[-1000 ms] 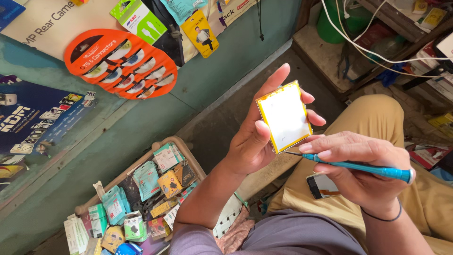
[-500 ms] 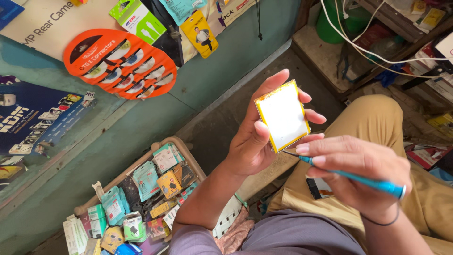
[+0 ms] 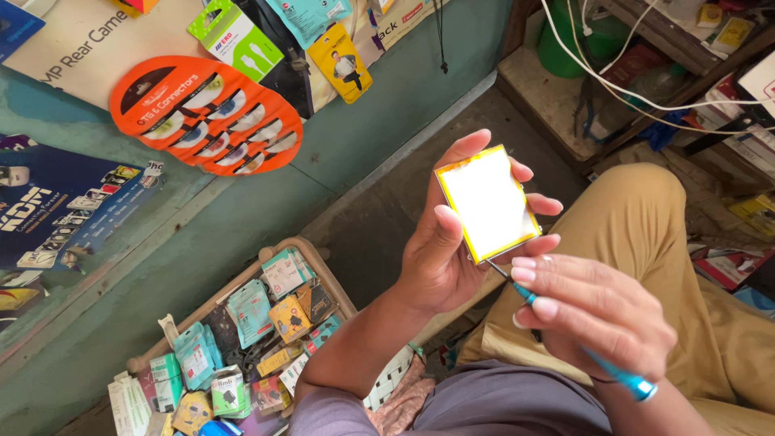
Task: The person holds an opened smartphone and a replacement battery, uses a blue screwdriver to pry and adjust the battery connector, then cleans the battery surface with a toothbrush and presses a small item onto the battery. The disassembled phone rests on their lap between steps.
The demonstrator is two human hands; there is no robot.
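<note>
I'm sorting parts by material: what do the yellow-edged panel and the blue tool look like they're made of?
The panel: probably glass or glossy plastic, given its bright white glare, with a yellow tape-like border. The tool: seemingly a matte blue plastic handle with a thin dark, likely metal tip at the panel's lower edge.

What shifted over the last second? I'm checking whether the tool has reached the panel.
The right hand slid its blue tool up-left, the tip now at the lower edge of the white panel. The left hand kept holding the panel.
</note>
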